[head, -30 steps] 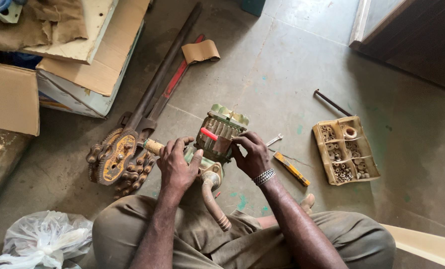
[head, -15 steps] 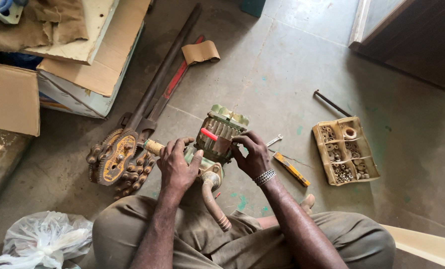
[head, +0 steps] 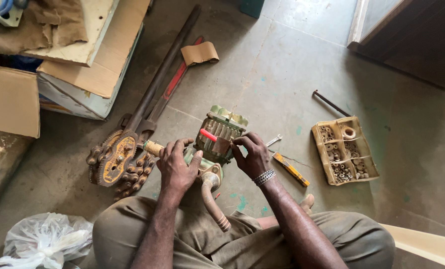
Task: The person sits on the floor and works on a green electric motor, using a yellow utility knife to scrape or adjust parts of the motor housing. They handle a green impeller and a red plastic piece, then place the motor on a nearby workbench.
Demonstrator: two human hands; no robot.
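Left hand [head: 176, 164] palm down, fingers curled over the near end of the green motor pump [head: 215, 144], thumb angled toward one o'clock, forearm rising from the lap. Right hand [head: 252, 154] bent at the wrist, fingertips pinched on something small at the pump's side; cannot tell what. Metal bracelet [head: 264, 177] at that wrist. Pump resting on the floor [head: 282, 65] between the knees, curved pipe [head: 213, 204] pointing to six o'clock. Chain wrench [head: 115, 159] at nine o'clock, just beside. Yellow-handled tool [head: 291, 169] at three o'clock. Compartment tray [head: 344, 150] of washers farther out at three. Cardboard boxes [head: 90, 60] at eleven.
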